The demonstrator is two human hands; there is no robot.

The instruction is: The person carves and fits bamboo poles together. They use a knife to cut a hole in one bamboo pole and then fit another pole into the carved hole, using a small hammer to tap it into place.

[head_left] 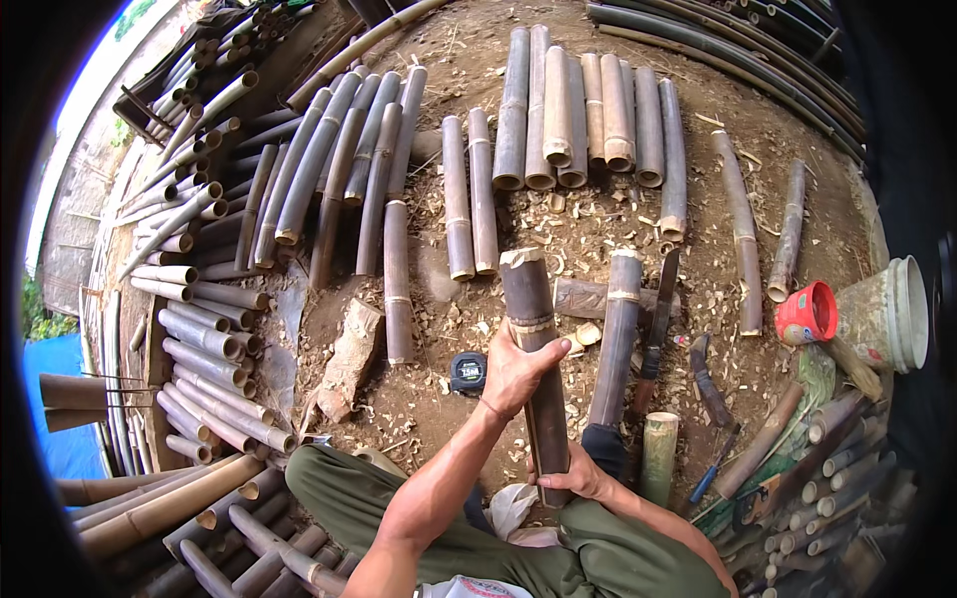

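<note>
In front of me stands a dark bamboo section (531,299), tilted slightly, with a pale node ring partway along. My left hand (523,367) wraps round it just below that ring, thumb across the front. Lower down, near my lap, my right hand (573,474) grips its bottom end. Just right of it leans another bamboo section (616,339). Beyond that lie a machete (660,319) with a dark blade and a curved sickle-like tool (710,379). On the ground left of my left hand sits a black tape measure (468,373).
Cut bamboo pieces (558,110) lie in rows ahead, with bamboo stacks (204,339) at left. A short log (608,297) lies crosswise. A wood block (349,359) rests left; a red bucket (807,313), a pale bucket (887,314) and a saw (763,498) are right. Chips litter the dirt.
</note>
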